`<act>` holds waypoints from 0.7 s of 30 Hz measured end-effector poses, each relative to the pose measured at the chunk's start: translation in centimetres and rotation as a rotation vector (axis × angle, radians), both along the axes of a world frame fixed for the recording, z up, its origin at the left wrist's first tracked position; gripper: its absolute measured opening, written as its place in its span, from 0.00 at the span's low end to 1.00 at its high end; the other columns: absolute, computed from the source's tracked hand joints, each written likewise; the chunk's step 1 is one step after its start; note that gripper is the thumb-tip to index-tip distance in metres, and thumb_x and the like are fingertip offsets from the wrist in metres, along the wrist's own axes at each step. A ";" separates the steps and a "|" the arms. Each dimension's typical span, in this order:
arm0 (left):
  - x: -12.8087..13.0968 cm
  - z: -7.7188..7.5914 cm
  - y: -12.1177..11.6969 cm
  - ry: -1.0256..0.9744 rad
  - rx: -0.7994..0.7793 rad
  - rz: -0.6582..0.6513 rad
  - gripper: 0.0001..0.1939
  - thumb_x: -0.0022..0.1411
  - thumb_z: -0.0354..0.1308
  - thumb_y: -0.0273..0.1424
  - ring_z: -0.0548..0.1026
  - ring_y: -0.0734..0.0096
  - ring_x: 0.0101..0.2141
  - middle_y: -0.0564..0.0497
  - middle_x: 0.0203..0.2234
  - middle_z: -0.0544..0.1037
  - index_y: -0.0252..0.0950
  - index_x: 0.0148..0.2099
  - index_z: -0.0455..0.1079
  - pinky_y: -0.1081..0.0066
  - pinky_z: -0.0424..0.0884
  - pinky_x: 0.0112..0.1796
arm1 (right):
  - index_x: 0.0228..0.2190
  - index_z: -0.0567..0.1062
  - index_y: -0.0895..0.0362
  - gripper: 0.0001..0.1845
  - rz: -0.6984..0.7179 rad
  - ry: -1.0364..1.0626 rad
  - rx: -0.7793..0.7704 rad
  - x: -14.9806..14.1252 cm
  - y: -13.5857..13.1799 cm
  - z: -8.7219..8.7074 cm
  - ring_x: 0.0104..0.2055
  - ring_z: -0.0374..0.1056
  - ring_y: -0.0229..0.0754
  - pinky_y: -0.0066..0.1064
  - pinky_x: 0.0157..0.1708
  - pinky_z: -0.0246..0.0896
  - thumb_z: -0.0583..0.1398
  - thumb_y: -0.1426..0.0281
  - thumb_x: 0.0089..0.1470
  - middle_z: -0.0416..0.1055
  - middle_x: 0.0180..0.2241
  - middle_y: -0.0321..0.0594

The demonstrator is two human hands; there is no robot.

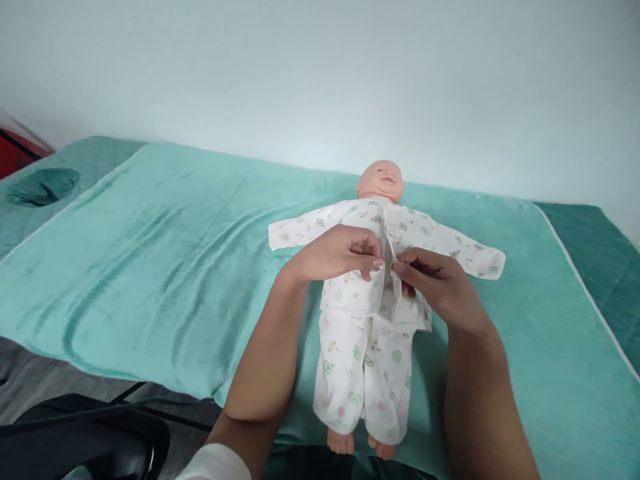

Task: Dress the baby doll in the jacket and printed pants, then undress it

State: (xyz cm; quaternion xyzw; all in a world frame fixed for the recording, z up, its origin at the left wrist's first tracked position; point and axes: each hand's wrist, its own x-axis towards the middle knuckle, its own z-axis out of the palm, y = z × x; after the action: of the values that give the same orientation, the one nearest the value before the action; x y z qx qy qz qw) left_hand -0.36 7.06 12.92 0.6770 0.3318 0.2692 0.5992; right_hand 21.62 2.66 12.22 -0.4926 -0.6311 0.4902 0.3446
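Observation:
A baby doll (380, 180) lies on its back, head toward the wall. It wears a white printed jacket (350, 293) and matching printed trousers (340, 373), with bare feet showing below. The jacket's sleeves spread out to both sides, and its lower front edges hang apart. My left hand (345, 253) pinches one front edge at chest height. Opposite it, my right hand (433, 277) pinches the other front edge between thumb and fingers. The fingertips of both hands nearly meet over the opening. Whatever fastener lies under them is too small to make out.
A green velvet cover (150, 253) with soft folds spreads over the bed. A round face hole (43, 187) shows at the bed's left end. Behind stands a pale wall (300, 80). A black object (90, 433) is on the lower left, above the grey floor.

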 end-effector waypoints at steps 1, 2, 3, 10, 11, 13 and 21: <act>0.1 -0.1 0.0 -0.027 -0.031 -0.002 0.07 0.61 0.62 0.35 0.78 0.71 0.30 0.52 0.26 0.78 0.35 0.36 0.72 0.69 0.74 0.34 | 0.27 0.74 0.55 0.18 -0.017 -0.001 0.001 -0.2 -0.1 -0.1 0.24 0.61 0.34 0.28 0.26 0.56 0.62 0.55 0.60 0.66 0.21 0.33; 0.1 -0.1 0.0 -0.044 -0.050 0.000 0.08 0.60 0.63 0.35 0.79 0.71 0.30 0.51 0.26 0.79 0.35 0.36 0.72 0.68 0.75 0.34 | 0.28 0.74 0.55 0.18 -0.025 -0.002 0.000 -0.3 -0.2 -0.2 0.23 0.61 0.34 0.28 0.25 0.56 0.62 0.54 0.60 0.66 0.21 0.33; 0.2 -0.1 0.0 -0.049 -0.060 0.004 0.08 0.60 0.63 0.35 0.79 0.70 0.30 0.51 0.26 0.79 0.35 0.36 0.72 0.69 0.75 0.34 | 0.28 0.75 0.55 0.18 -0.024 0.000 -0.002 -0.5 -0.3 -0.3 0.23 0.61 0.34 0.28 0.25 0.56 0.62 0.54 0.60 0.66 0.21 0.33; 0.4 -0.2 0.2 -0.038 -0.069 0.004 0.09 0.60 0.64 0.35 0.79 0.73 0.27 0.50 0.25 0.80 0.35 0.35 0.72 0.77 0.63 0.22 | 0.29 0.77 0.56 0.18 -0.027 0.095 -0.013 -0.7 0.1 -0.6 0.22 0.63 0.34 0.28 0.23 0.58 0.63 0.54 0.59 0.68 0.20 0.33; 0.4 -0.2 0.2 -0.049 -0.074 0.000 0.08 0.61 0.64 0.35 0.78 0.74 0.27 0.51 0.25 0.80 0.34 0.35 0.72 0.77 0.63 0.22 | 0.28 0.77 0.56 0.18 -0.029 0.108 -0.014 -0.7 0.1 -0.6 0.22 0.63 0.34 0.28 0.23 0.58 0.63 0.55 0.59 0.68 0.20 0.33; 0.3 -0.3 0.3 -0.070 -0.083 -0.010 0.07 0.61 0.64 0.33 0.78 0.74 0.27 0.50 0.25 0.80 0.34 0.35 0.72 0.76 0.65 0.22 | 0.29 0.77 0.56 0.17 -0.028 0.113 -0.010 -0.8 0.1 -0.6 0.22 0.63 0.34 0.28 0.23 0.59 0.63 0.55 0.60 0.68 0.20 0.33; 0.3 -0.4 0.3 -0.065 -0.102 -0.006 0.08 0.60 0.64 0.33 0.77 0.75 0.26 0.50 0.25 0.80 0.34 0.34 0.72 0.74 0.71 0.26 | 0.28 0.77 0.57 0.17 -0.015 0.057 -0.016 -0.9 -0.1 -0.2 0.23 0.64 0.33 0.26 0.24 0.59 0.63 0.57 0.60 0.69 0.21 0.34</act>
State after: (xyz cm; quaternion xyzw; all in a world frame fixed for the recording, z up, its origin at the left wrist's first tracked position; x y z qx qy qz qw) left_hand -0.04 7.33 12.54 0.6375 0.3235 0.2723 0.6441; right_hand 20.68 2.53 12.05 -0.4858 -0.6135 0.5064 0.3623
